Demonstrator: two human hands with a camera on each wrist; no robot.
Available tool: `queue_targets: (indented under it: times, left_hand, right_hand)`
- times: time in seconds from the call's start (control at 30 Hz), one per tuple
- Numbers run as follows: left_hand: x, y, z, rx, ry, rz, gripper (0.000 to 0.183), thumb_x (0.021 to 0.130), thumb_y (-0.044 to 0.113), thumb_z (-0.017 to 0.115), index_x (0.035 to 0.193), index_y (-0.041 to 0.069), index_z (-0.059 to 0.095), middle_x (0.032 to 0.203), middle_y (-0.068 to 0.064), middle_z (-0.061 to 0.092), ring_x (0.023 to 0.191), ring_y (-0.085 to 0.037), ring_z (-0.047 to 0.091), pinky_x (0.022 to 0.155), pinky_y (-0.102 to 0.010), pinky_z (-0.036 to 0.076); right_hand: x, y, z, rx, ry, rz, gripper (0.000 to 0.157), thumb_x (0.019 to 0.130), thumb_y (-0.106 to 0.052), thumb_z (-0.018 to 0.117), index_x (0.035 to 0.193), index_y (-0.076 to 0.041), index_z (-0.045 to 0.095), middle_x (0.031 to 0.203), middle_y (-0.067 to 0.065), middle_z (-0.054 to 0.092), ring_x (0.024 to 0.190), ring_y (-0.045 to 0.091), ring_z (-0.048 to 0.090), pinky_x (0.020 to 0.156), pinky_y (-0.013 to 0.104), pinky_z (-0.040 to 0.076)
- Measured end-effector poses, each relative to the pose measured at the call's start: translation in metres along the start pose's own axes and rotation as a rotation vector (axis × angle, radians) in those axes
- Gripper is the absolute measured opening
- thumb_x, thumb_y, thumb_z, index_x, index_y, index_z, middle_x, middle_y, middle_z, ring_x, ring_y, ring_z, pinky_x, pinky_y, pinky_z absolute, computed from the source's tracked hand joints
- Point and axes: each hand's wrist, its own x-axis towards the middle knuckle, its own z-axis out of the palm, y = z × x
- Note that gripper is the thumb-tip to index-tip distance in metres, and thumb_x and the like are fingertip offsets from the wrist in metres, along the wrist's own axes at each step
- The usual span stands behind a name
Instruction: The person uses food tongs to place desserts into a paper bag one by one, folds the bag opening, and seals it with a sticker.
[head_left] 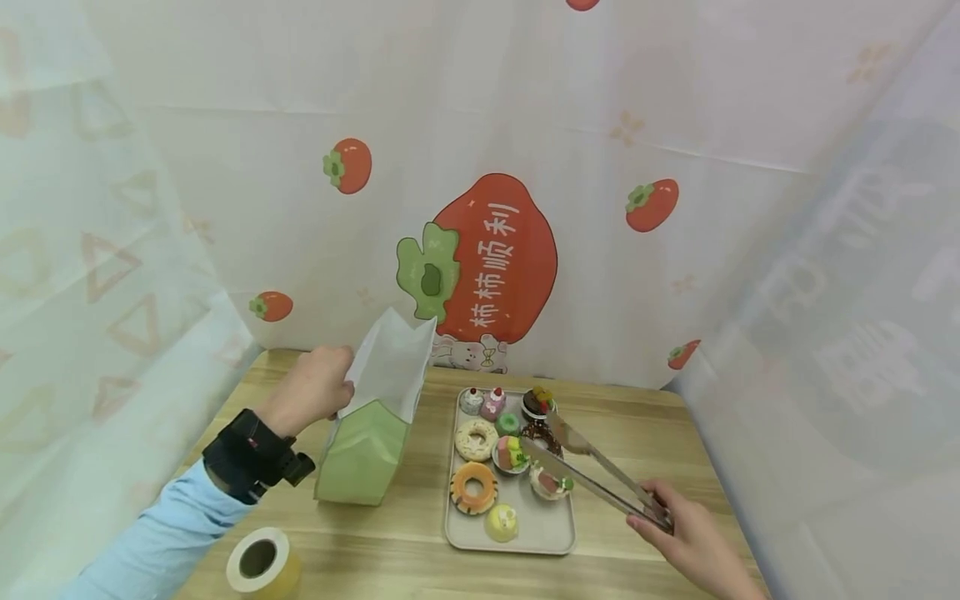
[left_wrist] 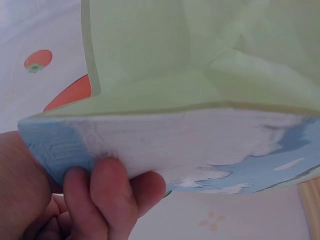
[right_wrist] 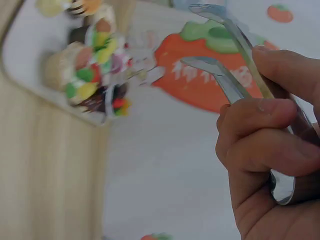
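Note:
My left hand (head_left: 313, 385) grips the upper left edge of a green paper bag (head_left: 365, 454) with a white inside. The bag stands upright and its mouth is open. In the left wrist view, curled fingers (left_wrist: 114, 192) pinch the bag's blue-and-white side panel (left_wrist: 190, 145). On the right, my right hand (head_left: 697, 537) holds metal tongs (right_wrist: 227, 82), their arms spread apart with nothing between the tips. The tongs' tips hover over the right part of a tray (head_left: 536, 533) bearing several toy-like donuts and cupcakes, near a chocolate donut (head_left: 542, 435).
A roll of tape (head_left: 264, 562) sits at the table's front left. The wooden table (head_left: 630, 417) is bounded by a white curtain (head_left: 600, 275) printed with persimmons at the back and both sides. On the tray, an orange donut (head_left: 459, 492) and a yellow cake (head_left: 501, 522) lie nearest the front.

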Motion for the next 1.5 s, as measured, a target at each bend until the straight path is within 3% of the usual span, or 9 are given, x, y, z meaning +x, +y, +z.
queue_targets:
  times: [0.07,0.37,0.77,1.13,1.33,1.5]
  left_hand:
    - [0.0,-0.001,0.0,0.009,-0.002,-0.004,0.004,0.086,-0.003,0.054,0.083,-0.002,0.057,0.065,-0.008,0.057,0.042,-0.01,0.055,0.048,-0.027,0.044]
    - [0.001,-0.003,-0.004,0.025,-0.005,-0.017,0.003,0.087,-0.002,0.055,0.084,-0.002,0.057,0.065,-0.008,0.058,0.043,-0.01,0.056,0.05,-0.027,0.045]
    - [0.0,-0.005,-0.002,0.002,-0.025,-0.028,0.004,0.087,-0.002,0.054,0.085,-0.002,0.057,0.067,-0.009,0.058,0.043,-0.01,0.056,0.048,-0.027,0.045]
    - [0.001,-0.004,0.001,-0.012,-0.029,-0.022,0.004,0.088,-0.002,0.054,0.085,-0.002,0.057,0.067,-0.009,0.059,0.044,-0.01,0.057,0.047,-0.026,0.045]
    - [0.001,-0.004,0.001,-0.008,-0.027,-0.018,0.003,0.087,-0.002,0.055,0.085,-0.003,0.057,0.067,-0.009,0.06,0.043,-0.009,0.057,0.047,-0.026,0.045]
    - [0.0,-0.005,0.001,0.001,-0.024,-0.015,0.003,0.087,-0.002,0.055,0.085,-0.003,0.057,0.067,-0.009,0.059,0.043,-0.009,0.056,0.047,-0.026,0.045]
  right_hand:
    - [-0.007,0.014,0.007,0.02,-0.034,0.052,0.045,0.091,-0.026,0.071,0.121,0.004,0.056,0.073,-0.003,0.05,0.056,-0.001,0.04,0.05,0.022,0.038]
    - [-0.021,0.05,0.025,0.025,-0.049,0.113,0.042,0.085,-0.022,0.076,0.113,0.004,0.058,0.071,-0.005,0.044,0.056,-0.002,0.036,0.052,0.02,0.034]
    - [-0.016,0.075,0.038,-0.028,-0.072,0.066,0.046,0.085,-0.02,0.076,0.116,0.009,0.057,0.067,-0.006,0.04,0.054,-0.002,0.031,0.052,0.021,0.03]
    - [-0.007,0.081,0.058,-0.126,0.049,-0.041,0.042,0.079,-0.016,0.081,0.11,0.004,0.061,0.066,-0.013,0.04,0.054,-0.005,0.029,0.052,0.019,0.029]
    - [-0.003,0.088,0.07,-0.061,0.013,0.004,0.048,0.083,-0.015,0.078,0.118,0.014,0.06,0.065,-0.009,0.042,0.054,-0.003,0.031,0.052,0.02,0.032]
    - [-0.003,0.096,0.083,-0.049,0.101,-0.042,0.04,0.082,-0.01,0.078,0.112,0.013,0.065,0.064,-0.011,0.039,0.054,-0.006,0.029,0.049,0.018,0.032]
